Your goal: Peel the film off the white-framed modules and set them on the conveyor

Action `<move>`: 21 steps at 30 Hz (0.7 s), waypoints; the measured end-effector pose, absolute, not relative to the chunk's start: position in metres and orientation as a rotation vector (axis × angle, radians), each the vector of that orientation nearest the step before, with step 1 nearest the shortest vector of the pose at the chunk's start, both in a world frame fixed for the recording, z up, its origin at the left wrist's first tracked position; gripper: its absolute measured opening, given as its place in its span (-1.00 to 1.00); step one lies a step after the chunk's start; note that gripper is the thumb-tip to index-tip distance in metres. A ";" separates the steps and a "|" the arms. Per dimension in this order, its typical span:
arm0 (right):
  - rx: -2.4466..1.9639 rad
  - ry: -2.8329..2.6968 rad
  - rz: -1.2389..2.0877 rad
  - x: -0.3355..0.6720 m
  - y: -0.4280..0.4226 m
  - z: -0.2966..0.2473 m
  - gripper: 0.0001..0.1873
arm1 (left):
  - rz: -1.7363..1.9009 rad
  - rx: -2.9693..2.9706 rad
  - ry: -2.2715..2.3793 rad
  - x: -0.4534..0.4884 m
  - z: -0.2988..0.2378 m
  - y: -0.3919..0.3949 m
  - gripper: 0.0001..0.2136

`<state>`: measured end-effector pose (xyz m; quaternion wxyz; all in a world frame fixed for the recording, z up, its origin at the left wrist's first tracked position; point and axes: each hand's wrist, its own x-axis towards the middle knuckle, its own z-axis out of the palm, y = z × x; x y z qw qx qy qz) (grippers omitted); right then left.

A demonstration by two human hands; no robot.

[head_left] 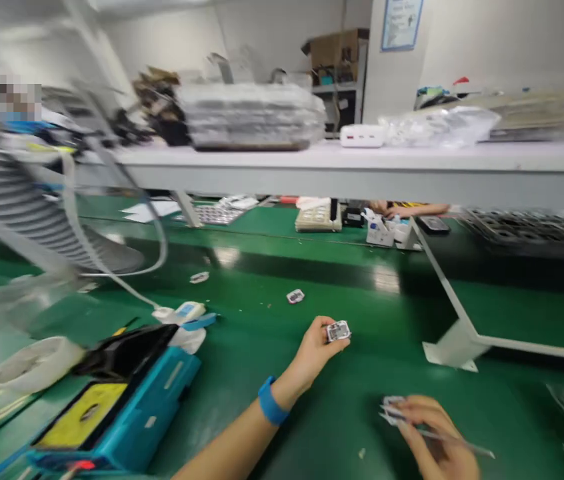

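A small white-framed rectangular part (339, 331) is pinched between the thumb and fingers of the left hand (313, 352), above the glossy green tabletop (242, 373). By the right hand (435, 427), a blurred white-and-grey part (392, 407) is gripped at the fingertips, along with a thin metal rod (469, 446). The workspace is flanked on the left by a teal box (137, 427), on the right by a white-legged raised stand (456, 341), and overhung beyond by a long white shelf (337, 177).
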<state>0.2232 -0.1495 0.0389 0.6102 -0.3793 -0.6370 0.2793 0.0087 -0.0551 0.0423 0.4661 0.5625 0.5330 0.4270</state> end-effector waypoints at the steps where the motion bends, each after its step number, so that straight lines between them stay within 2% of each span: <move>1: -0.886 -1.399 0.682 0.223 -0.150 0.045 -0.97 | 1.017 1.319 1.251 0.016 0.044 -0.068 -0.69; 5: -0.910 -1.117 0.873 0.219 -0.149 0.055 -0.93 | 0.881 1.068 1.031 0.033 0.059 -0.113 -0.53; 10: -0.997 -1.120 0.943 0.218 -0.150 0.047 -0.84 | 0.775 0.880 0.929 0.048 0.066 -0.142 -0.44; 16: -1.009 -1.209 1.004 0.214 -0.153 0.045 -0.80 | 0.757 0.880 0.906 0.052 0.063 -0.148 -0.43; 21: -1.004 -1.199 1.043 0.215 -0.154 0.045 -0.85 | 0.785 0.866 0.937 0.045 0.064 -0.146 -0.48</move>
